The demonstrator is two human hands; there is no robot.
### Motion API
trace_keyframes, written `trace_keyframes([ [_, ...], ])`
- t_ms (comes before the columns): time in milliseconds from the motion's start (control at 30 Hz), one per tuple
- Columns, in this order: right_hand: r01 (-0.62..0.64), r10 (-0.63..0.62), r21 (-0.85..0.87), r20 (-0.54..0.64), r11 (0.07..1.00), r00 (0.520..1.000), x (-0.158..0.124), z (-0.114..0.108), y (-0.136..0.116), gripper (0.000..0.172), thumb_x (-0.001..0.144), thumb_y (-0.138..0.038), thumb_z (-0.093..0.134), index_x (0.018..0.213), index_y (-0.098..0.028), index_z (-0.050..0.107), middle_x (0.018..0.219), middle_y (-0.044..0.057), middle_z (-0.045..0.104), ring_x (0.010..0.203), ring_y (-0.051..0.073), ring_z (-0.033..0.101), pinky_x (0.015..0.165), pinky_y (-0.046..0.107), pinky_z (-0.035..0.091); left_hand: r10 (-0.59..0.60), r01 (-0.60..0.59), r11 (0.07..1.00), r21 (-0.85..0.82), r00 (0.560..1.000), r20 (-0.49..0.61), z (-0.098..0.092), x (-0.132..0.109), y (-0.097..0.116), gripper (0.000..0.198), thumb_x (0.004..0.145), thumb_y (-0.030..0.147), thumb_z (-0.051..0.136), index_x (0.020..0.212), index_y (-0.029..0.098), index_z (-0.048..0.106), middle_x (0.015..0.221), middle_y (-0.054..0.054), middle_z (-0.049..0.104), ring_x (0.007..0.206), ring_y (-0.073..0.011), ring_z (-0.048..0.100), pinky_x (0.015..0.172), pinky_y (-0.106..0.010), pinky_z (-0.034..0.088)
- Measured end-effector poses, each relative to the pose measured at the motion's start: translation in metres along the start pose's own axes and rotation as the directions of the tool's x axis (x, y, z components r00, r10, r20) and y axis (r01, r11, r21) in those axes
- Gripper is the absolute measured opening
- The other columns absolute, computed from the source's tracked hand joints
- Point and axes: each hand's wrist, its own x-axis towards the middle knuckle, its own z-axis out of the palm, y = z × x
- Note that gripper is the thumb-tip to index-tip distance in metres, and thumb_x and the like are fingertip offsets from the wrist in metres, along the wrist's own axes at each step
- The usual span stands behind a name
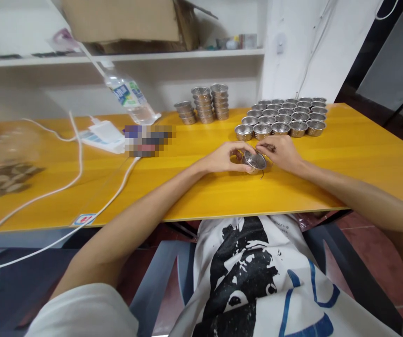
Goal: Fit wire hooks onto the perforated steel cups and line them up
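A small round metal strainer cup [255,160] with a perforated body is held just above the yellow table, tilted so its open top shows. My left hand [224,157] is closed around its left side, thumb at the near wall and fingers over the far rim. Against the right rim, my right hand [281,150] is closed, its thumb and fingers pinched together. Thin dark wire or chain [262,175] pokes out below and beside the cup. Whatever the right fingertips pinch is too small to name.
Rows of similar metal cups [280,122] stand behind my hands. More are in stacks [204,105] farther left. A leaning plastic bottle [131,96], a white cable [81,154] and a clear bag with small pale pieces [3,180] lie leftward. A shelf [152,57] runs behind.
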Motion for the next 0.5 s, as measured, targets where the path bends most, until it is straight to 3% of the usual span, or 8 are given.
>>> trace_keyframes([
  [100,-0.116,0.12,0.173,-0.011,0.978,0.993,-0.002,0.007,-0.005,0.022,0.099,-0.037,0.074,0.099,-0.018,0.085,0.084,0.006,0.081,0.071,0.017,0.068,0.07,0.03,0.05,0.055,-0.056,0.995,0.079,0.998,0.017,0.002,0.001,0.0,0.044,0.086,0.044,0.091,0.123,0.022,0.079,0.134,-0.013,0.075,0.122,-0.0283,0.07,0.109,-0.045,0.051],
  [200,-0.248,0.224,0.417,0.106,0.874,0.969,-0.001,0.009,-0.005,0.039,0.096,-0.056,0.077,0.095,-0.018,0.083,0.082,0.007,0.081,0.059,0.014,0.062,0.058,0.028,0.048,0.061,-0.063,0.992,0.107,0.998,0.019,0.002,0.001,0.0,0.044,0.086,0.043,0.091,0.122,0.021,0.08,0.134,-0.014,0.075,0.122,-0.0291,0.071,0.111,-0.047,0.05],
  [333,-0.297,0.181,0.587,0.249,0.753,0.951,0.003,0.001,-0.004,0.052,0.096,-0.068,0.075,0.087,-0.017,0.083,0.087,0.009,0.084,0.05,0.008,0.045,0.049,0.025,0.038,0.05,-0.052,0.994,0.093,0.998,0.027,-0.001,0.002,0.0,0.041,0.084,0.045,0.092,0.116,0.022,0.083,0.13,-0.012,0.076,0.12,-0.0289,0.071,0.11,-0.046,0.051],
  [400,-0.293,0.132,0.621,0.292,0.727,0.947,0.003,-0.003,-0.006,0.047,0.094,-0.064,0.079,0.095,-0.018,0.085,0.094,0.009,0.086,0.054,0.008,0.049,0.052,0.025,0.041,0.03,-0.032,0.996,0.084,0.999,0.03,-0.005,0.002,0.0,0.042,0.081,0.046,0.094,0.116,0.023,0.084,0.127,-0.011,0.077,0.117,-0.0285,0.072,0.107,-0.045,0.052],
  [500,-0.304,0.069,0.644,0.364,0.702,0.929,0.002,-0.006,-0.01,0.041,0.09,-0.056,0.087,0.107,-0.02,0.085,0.104,0.009,0.087,0.074,0.013,0.07,0.072,0.028,0.056,0.007,-0.011,0.997,0.071,0.998,0.057,-0.009,0.001,0.0,0.044,0.079,0.045,0.095,0.115,0.024,0.085,0.126,-0.011,0.077,0.115,-0.028,0.072,0.105,-0.044,0.053],
])
